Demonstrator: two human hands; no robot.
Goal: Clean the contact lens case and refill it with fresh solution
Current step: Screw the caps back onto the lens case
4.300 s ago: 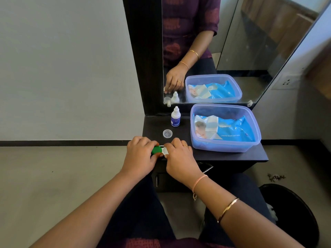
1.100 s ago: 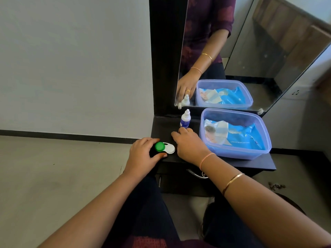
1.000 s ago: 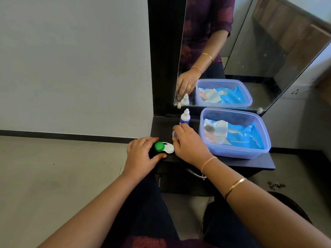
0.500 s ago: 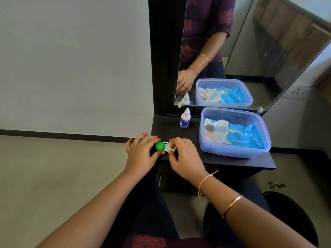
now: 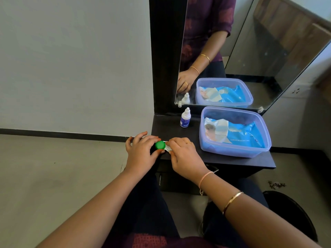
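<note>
The contact lens case lies at the front left corner of the dark shelf. Its green cap is on the left well. My left hand grips the case around the green end, thumb in front and fingers behind. My right hand covers the white right end, with its fingertips pinched on the cap there; most of that cap is hidden. The small white solution bottle with a blue label stands upright at the back of the shelf, apart from both hands.
A blue translucent tub holding a blue wipes packet fills the shelf's right half. A mirror rises behind it. A black bin sits on the floor at lower right. My knees are under the shelf's front edge.
My right hand reached back to the loose cap on the shelf, took it, and came back to the case's right end. The cap no longer lies on the shelf. My left hand stayed on the case.
</note>
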